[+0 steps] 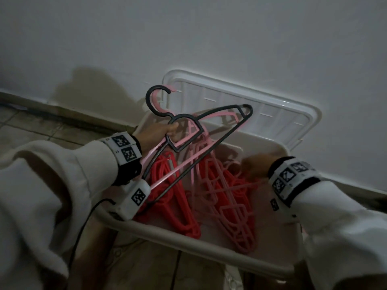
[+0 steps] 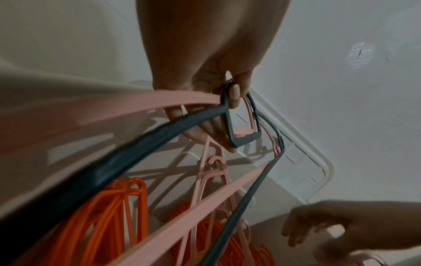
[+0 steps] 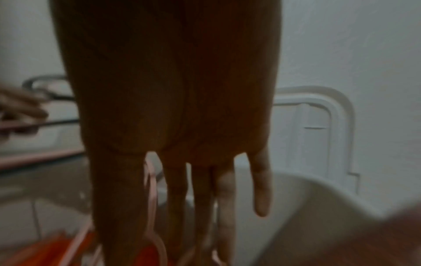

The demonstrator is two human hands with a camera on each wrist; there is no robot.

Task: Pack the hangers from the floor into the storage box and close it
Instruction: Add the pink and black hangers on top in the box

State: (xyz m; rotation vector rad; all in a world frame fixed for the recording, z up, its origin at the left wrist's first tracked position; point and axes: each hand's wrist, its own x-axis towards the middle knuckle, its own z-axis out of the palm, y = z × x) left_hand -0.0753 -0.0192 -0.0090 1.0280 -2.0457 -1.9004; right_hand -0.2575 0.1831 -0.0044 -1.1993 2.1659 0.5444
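Observation:
My left hand grips a dark grey hanger and a pale pink hanger together at the neck, holding them tilted above the open storage box. In the left wrist view its fingers curl round the dark hanger and the pink one. Red hangers and pink hangers lie inside the box. My right hand reaches into the box over the pink pile, its fingers straight and holding nothing.
The box's clear lid leans upright against the white wall just behind the box. Tiled floor lies to the left and in front. A black cable trails from my left wrist down past the box's front left corner.

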